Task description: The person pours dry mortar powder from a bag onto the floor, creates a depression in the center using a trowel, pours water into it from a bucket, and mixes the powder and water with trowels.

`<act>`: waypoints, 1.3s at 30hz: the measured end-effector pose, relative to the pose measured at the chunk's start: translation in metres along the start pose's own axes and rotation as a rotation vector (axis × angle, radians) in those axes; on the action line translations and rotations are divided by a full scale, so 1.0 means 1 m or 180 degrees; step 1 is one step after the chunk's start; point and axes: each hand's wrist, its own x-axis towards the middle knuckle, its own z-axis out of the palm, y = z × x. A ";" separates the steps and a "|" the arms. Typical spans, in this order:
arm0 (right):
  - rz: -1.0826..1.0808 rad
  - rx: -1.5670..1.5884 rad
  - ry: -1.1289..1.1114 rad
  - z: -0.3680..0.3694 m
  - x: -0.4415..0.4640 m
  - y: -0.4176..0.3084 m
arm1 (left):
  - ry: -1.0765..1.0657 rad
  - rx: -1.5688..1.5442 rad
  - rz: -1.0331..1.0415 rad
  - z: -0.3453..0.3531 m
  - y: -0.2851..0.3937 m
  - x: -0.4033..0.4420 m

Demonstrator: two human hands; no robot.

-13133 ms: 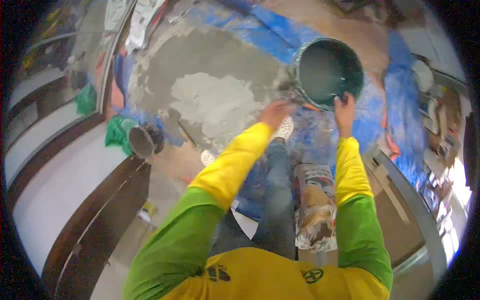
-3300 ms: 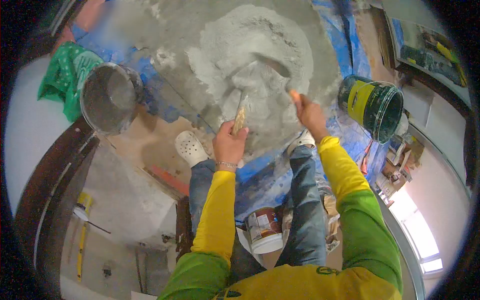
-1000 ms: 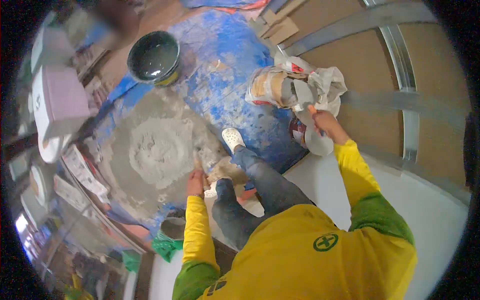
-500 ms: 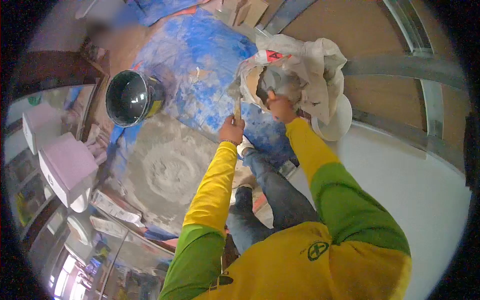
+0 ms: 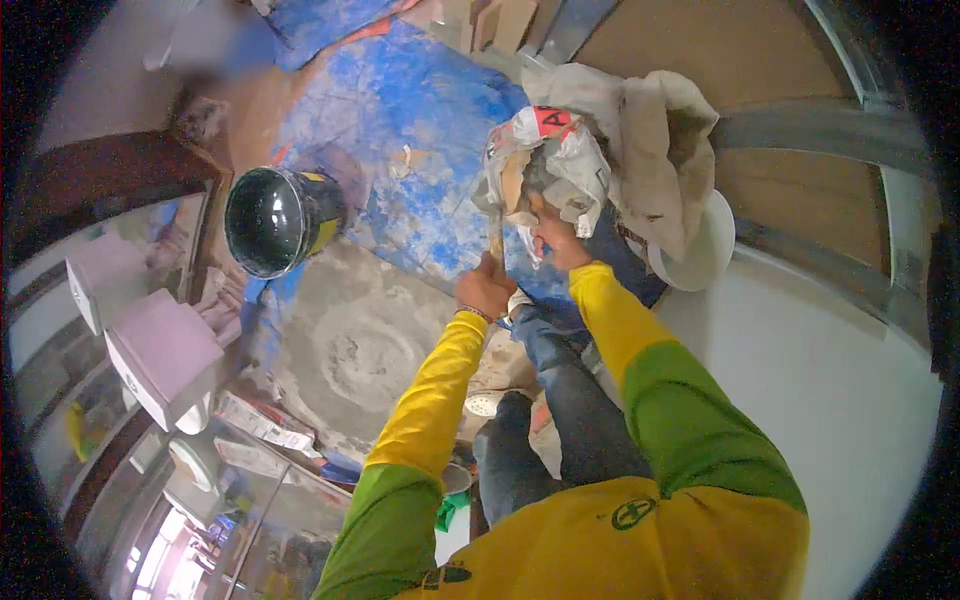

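Note:
My left hand [image 5: 487, 288] is closed around the light wooden handle of a tool [image 5: 496, 238]. Its greyish head lies against the near left side of a torn paper bag [image 5: 577, 160], so its kind is unclear. At the bag's mouth, my right hand [image 5: 560, 240] is closed on what looks like a trowel, its grey blade [image 5: 541, 178] partly hidden inside the bag. The bag is white with a red printed patch and crumpled edges. A ring of grey powder or mortar [image 5: 365, 350] lies on the floor to the left.
A black bucket [image 5: 268, 222] with dark liquid stands at the left on a blue tarp [image 5: 400, 100]. Behind the bag are a pale woven sack [image 5: 665, 150] and a white round lid or basin [image 5: 700, 250]. Boxed pink-white fixtures [image 5: 165, 345] line the left side.
My right hand has lowered slightly towards me, and the torn bag's edge has folded over, covering more of the blade. The view has shifted, so the surroundings appear further right.

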 end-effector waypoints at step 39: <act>0.0522 0.0513 -0.0160 -0.024 -0.150 -0.050 | 0.0317 -0.3324 -0.1238 -0.022 -0.065 -0.118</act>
